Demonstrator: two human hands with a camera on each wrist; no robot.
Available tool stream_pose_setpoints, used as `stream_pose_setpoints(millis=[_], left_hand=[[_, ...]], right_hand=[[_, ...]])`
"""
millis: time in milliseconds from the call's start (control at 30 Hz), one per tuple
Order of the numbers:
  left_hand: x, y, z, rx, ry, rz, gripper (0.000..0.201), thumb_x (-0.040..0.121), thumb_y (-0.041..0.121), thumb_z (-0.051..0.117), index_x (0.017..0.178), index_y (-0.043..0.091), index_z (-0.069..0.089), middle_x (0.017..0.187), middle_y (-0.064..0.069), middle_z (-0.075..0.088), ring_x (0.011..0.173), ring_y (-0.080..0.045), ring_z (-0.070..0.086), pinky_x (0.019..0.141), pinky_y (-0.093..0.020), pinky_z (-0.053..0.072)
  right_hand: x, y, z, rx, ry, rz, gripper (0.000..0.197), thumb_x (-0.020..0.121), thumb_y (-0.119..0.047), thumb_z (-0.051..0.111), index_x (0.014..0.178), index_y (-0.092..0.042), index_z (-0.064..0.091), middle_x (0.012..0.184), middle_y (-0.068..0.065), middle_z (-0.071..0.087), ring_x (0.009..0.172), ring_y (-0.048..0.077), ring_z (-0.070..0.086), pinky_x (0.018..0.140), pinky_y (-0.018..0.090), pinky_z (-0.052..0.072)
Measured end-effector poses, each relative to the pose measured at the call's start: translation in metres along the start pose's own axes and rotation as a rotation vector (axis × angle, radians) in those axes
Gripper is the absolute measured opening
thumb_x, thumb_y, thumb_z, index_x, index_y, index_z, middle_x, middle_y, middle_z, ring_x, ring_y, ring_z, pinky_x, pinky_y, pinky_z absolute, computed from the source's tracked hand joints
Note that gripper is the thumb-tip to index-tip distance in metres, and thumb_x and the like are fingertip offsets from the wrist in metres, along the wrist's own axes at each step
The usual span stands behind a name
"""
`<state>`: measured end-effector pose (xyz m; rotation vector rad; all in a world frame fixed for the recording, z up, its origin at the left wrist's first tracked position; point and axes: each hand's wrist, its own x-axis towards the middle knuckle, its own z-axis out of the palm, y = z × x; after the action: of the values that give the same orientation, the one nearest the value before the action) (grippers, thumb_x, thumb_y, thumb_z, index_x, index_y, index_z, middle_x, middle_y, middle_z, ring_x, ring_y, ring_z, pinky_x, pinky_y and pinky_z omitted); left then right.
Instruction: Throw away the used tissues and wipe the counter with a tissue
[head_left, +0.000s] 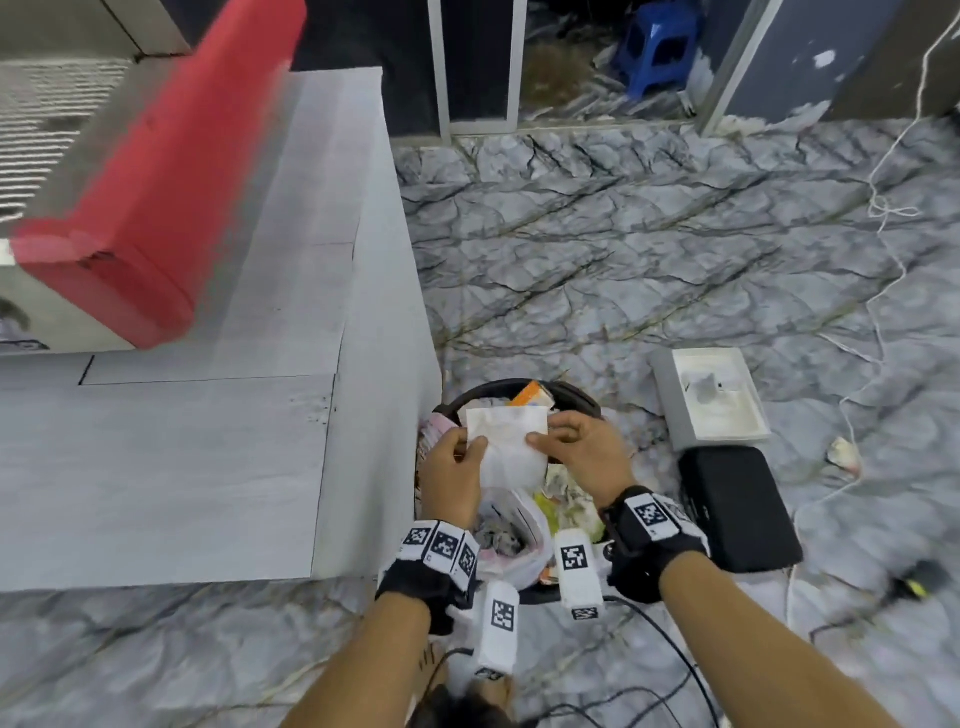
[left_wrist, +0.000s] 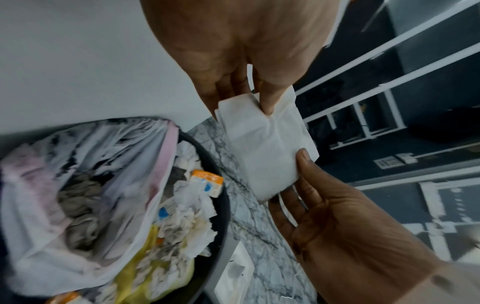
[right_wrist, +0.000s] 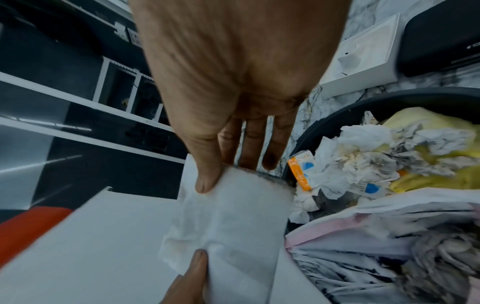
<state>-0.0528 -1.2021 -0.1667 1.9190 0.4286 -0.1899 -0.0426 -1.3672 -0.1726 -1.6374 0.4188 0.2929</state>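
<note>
1. The left hand (head_left: 453, 467) pinches the tissue (head_left: 506, 441) at its 9 o'clock edge, thumb on top; the right hand (head_left: 576, 447) pinches the 3 o'clock edge the same way. Held by both sides, the sheet stays flat and spread, not crumpled.
2. The tissue is folded and mostly white, with faint staining, so it looks used. It hangs in the air over the bin (head_left: 566, 391), apparently so that letting go would drop it straight in.
3. The bin stands on the floor (head_left: 623, 249), already heaped with crumpled tissues, a plastic bag (left_wrist: 85, 185) and an orange packet (head_left: 530, 393). With so little room, the flat sheet may need a push down.
4. The desk (head_left: 182, 467) lies at 9 o'clock of the bin, touching or just beside it. That closeness keeps the carry from surface to bin short.
5. At 3 o'clock of the bin sit a white box (head_left: 711, 395) and a black case (head_left: 737, 504), clear of the hands.
</note>
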Motion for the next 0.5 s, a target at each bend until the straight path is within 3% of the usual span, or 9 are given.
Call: stream_pose_setpoints(millis=[100,200,300,400,500], left_hand=[[0.015,-0.036,0.008,0.028,-0.015,-0.090,0.018,0.088,0.021,0.057,0.086,0.004,0.062,0.079,-0.011,0.060,0.074,-0.022,0.051,0.062,-0.025,0.038],[0.028,-0.070,0.014,0.074,-0.037,-0.155,0.016,0.088,0.022,0.058,0.084,0.007,0.060,0.080,-0.009,0.058,0.075,-0.022,0.050,0.063,-0.029,0.037],[0.039,-0.106,0.022,0.107,-0.049,-0.207,0.013,0.087,0.022,0.058,0.084,0.009,0.061,0.081,-0.007,0.060,0.078,-0.023,0.052,0.071,-0.028,0.037],[0.049,-0.138,0.032,0.123,-0.062,-0.256,0.011,0.088,0.020,0.058,0.081,0.012,0.058,0.081,-0.008,0.058,0.076,-0.022,0.051,0.070,-0.027,0.036],[0.060,-0.173,0.043,0.164,-0.069,-0.272,0.015,0.088,0.021,0.057,0.089,0.006,0.061,0.084,-0.009,0.057,0.079,-0.022,0.051,0.070,-0.028,0.037]], right_hand=[[0.022,0.032,0.013,-0.124,-0.035,0.037,0.018,0.077,-0.021,0.078,0.083,-0.007,0.067,0.084,0.013,0.071,0.080,0.029,0.067,0.080,0.048,0.054],[0.039,0.064,0.026,-0.240,-0.053,0.075,0.024,0.078,-0.022,0.077,0.083,-0.001,0.065,0.082,0.017,0.069,0.074,0.028,0.063,0.074,0.041,0.053],[0.054,0.103,0.035,-0.311,-0.078,0.122,0.021,0.078,-0.022,0.077,0.068,-0.013,0.061,0.070,0.009,0.063,0.068,0.021,0.057,0.071,0.040,0.052],[0.068,0.140,0.042,-0.350,-0.112,0.169,0.016,0.078,-0.026,0.076,0.076,-0.013,0.067,0.079,0.009,0.070,0.075,0.023,0.064,0.075,0.041,0.054],[0.083,0.171,0.051,-0.411,-0.127,0.170,0.024,0.080,-0.029,0.073,0.088,-0.007,0.067,0.087,0.009,0.071,0.077,0.021,0.062,0.074,0.036,0.051]])
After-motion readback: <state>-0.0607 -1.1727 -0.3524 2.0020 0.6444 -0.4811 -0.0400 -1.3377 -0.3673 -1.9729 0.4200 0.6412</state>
